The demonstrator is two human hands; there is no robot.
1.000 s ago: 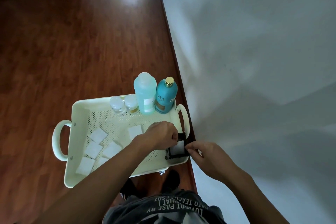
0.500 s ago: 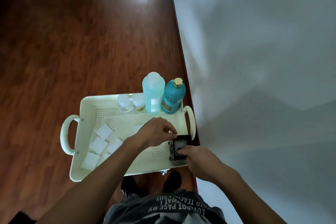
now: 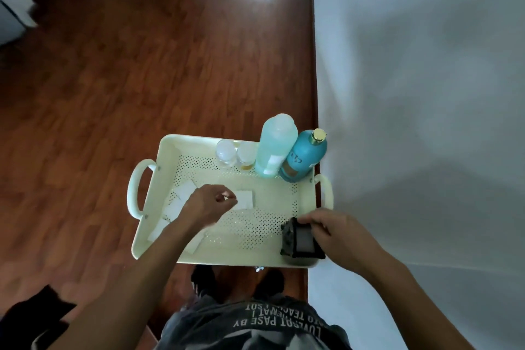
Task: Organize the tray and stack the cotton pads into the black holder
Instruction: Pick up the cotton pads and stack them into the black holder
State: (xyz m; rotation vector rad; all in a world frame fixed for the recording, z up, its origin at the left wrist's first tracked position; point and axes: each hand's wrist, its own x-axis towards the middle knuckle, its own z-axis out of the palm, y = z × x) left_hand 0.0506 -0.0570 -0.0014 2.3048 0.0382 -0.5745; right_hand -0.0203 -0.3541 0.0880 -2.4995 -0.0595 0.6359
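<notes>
A cream perforated tray (image 3: 159, 179) with two handles lies on the wooden floor. The black holder (image 3: 299, 239) stands in its near right corner with a white pad inside, and my right hand (image 3: 338, 231) grips the holder's right side. My left hand (image 3: 208, 203) hovers over the tray's middle with fingers loosely curled, its fingertips touching the left edge of a white cotton pad (image 3: 245, 199). Several more cotton pads (image 3: 185, 190) lie at the tray's left, partly hidden under my left forearm.
Two small clear jars (image 3: 226, 152), a pale green bottle (image 3: 274, 145) and a teal bottle with a gold cap (image 3: 304, 155) stand along the tray's far edge. A grey wall (image 3: 412, 94) runs along the right. My feet are just below the tray.
My left hand has drawn away from the holder leftward to the pad in the tray's middle. My right hand stays on the holder. The view has shifted.
</notes>
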